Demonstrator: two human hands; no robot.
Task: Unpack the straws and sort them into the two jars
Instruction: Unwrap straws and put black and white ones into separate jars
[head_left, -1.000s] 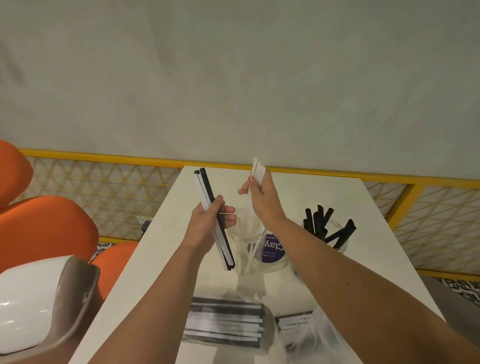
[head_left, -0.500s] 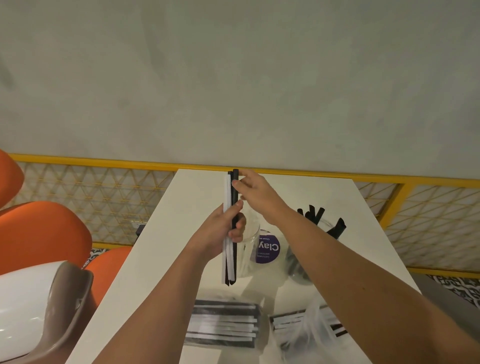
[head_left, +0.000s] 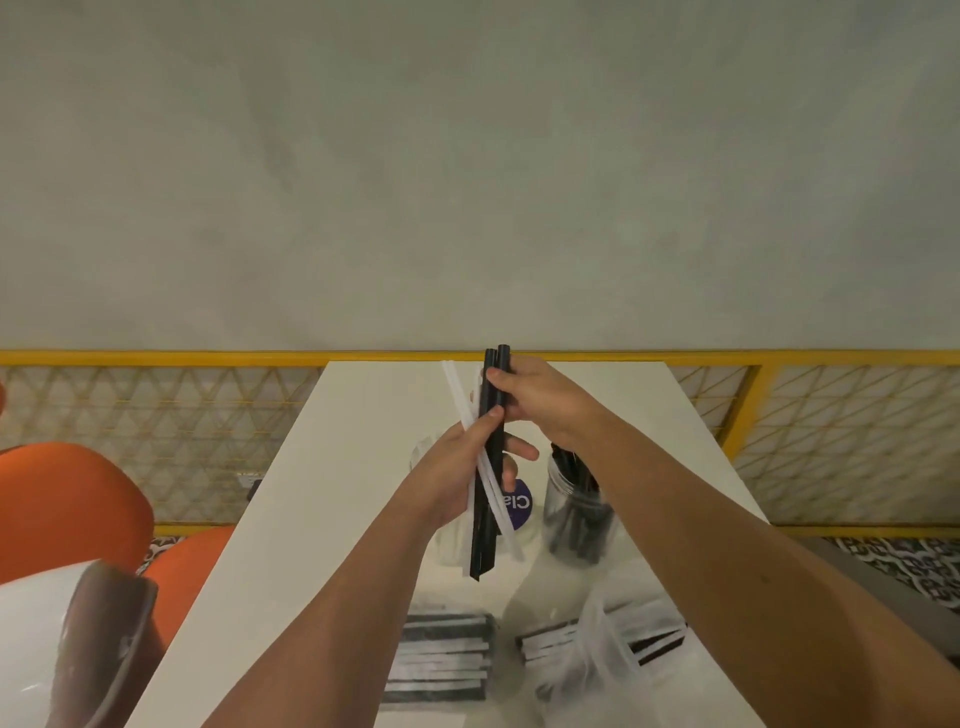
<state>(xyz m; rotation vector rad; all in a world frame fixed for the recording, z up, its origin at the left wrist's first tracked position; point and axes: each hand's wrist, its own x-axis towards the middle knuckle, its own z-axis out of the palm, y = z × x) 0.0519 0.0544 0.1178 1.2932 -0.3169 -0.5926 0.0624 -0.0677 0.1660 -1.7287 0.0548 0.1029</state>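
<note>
The white counter (head_left: 332, 467) runs away from the person. At its near end lie a wrapped pack of straws (head_left: 441, 660) and an opened bag (head_left: 608, 649). Beyond them stand the two jars: the purple-labelled jar (head_left: 521, 501) sits directly behind the left hand, and the jar of black straws (head_left: 576, 514) is just to its right, under the right forearm. The left hand (head_left: 452, 478) grips a mixed bundle held above the jars, its long axis near upright. The right hand (head_left: 540, 400) pinches the top ends of the black straws (head_left: 483, 545), while the white straws (head_left: 457, 389) fan slightly leftward. Judging from this, the black ones need to be drawn upward and then carried down and to the right, and the right hand is the nearer one to that jar.
</note>
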